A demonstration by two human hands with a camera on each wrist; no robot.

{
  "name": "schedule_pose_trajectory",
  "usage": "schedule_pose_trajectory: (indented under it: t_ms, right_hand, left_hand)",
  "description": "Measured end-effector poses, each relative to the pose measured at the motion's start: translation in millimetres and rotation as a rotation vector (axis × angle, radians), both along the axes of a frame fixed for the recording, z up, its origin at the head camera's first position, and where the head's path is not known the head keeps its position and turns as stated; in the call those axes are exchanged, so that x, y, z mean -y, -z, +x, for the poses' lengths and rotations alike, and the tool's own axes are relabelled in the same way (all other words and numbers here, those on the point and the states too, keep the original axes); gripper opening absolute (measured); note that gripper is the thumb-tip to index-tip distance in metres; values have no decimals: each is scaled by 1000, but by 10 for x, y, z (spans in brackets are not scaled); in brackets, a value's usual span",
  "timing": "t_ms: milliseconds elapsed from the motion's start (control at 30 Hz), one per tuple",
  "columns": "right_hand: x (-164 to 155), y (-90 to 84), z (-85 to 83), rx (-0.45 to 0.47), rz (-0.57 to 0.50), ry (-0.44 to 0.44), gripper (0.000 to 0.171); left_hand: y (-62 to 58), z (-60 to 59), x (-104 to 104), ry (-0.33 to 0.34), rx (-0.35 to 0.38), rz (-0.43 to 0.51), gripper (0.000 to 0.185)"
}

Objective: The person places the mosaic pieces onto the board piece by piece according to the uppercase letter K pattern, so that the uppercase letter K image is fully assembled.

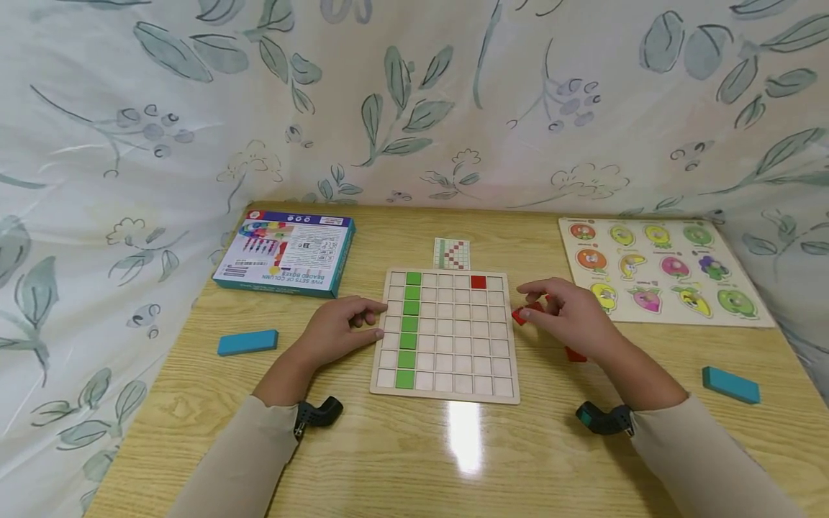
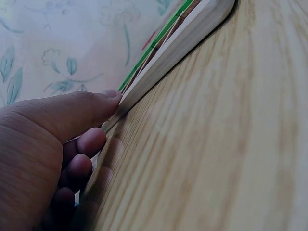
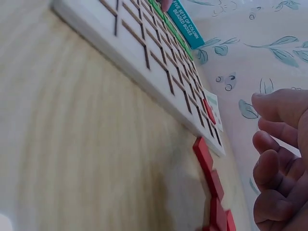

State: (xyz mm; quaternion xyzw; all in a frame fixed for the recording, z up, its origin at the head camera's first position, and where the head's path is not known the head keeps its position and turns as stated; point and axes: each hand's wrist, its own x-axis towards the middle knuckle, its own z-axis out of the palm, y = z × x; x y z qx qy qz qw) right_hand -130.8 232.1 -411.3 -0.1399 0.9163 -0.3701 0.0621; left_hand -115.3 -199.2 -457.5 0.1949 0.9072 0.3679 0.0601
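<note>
A wooden grid board [image 1: 447, 360] lies mid-table, with a column of green tiles [image 1: 409, 324] near its left side and one red tile [image 1: 478, 282] in the top row. My left hand [image 1: 374, 320] rests against the board's left edge; in the left wrist view the thumb [image 2: 82, 113] presses on that edge [image 2: 178, 48], the other fingers loosely curled beside it. My right hand [image 1: 537, 302] hovers right of the board over loose red tiles [image 1: 521, 315]. In the right wrist view its fingers [image 3: 272, 144] hang curled above the row of red tiles [image 3: 204, 154], holding nothing.
A blue box [image 1: 285, 252] lies at the back left, and a small pattern card [image 1: 451, 253] sits behind the board. A fruit peg puzzle [image 1: 660, 270] lies at the back right. Two blue blocks [image 1: 247, 342] [image 1: 730, 384] flank the hands. Leaf-print cloth surrounds the table.
</note>
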Motion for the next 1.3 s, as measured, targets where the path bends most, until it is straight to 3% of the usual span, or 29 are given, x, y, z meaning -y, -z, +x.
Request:
schedule_pose_trajectory:
  t_ms: [600, 1000, 1300]
  right_hand:
    - [-639, 237, 564, -41, 68, 62, 32]
    - [-755, 332, 654, -125, 150, 85, 33]
    - [-733, 360, 689, -161, 147, 54, 32]
  left_hand:
    - [12, 3, 3, 2, -9, 6, 39]
    - [24, -14, 4, 6, -13, -1, 40]
    - [17, -6, 4, 11, -31, 1, 39]
